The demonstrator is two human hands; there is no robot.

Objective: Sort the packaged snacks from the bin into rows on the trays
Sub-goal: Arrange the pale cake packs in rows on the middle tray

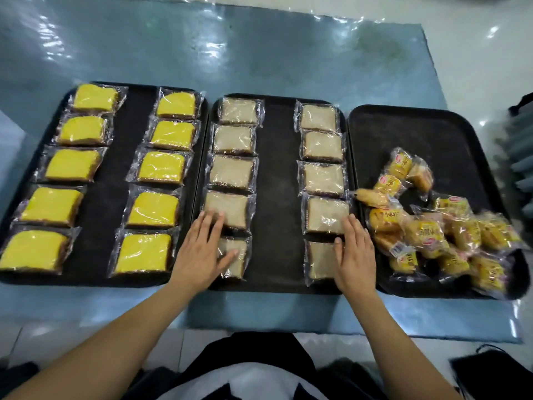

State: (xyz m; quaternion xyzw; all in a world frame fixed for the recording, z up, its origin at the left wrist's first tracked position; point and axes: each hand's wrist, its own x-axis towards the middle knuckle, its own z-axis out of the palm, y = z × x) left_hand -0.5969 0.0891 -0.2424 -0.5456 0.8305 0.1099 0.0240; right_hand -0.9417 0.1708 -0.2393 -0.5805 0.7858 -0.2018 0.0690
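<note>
Three black trays lie side by side. The left tray point(106, 197) holds two rows of yellow wrapped cakes point(72, 166). The middle tray point(277, 183) holds two rows of pale brown wrapped cakes point(232, 171). My left hand point(202, 249) rests flat, fingers apart, on the nearest cake of its left row point(235, 264). My right hand point(353, 252) lies flat on the nearest cake of the right row point(320, 261), fingertips touching the cake above point(324, 215). The right tray point(418, 131) carries a loose heap of small orange-labelled snack packs point(427, 229).
The trays sit on a blue mat covered in shiny plastic point(259, 53). The far half of the right tray is bare. A blue-grey object point(519, 157) stands at the right edge. A dark item point(496, 370) lies low at the right.
</note>
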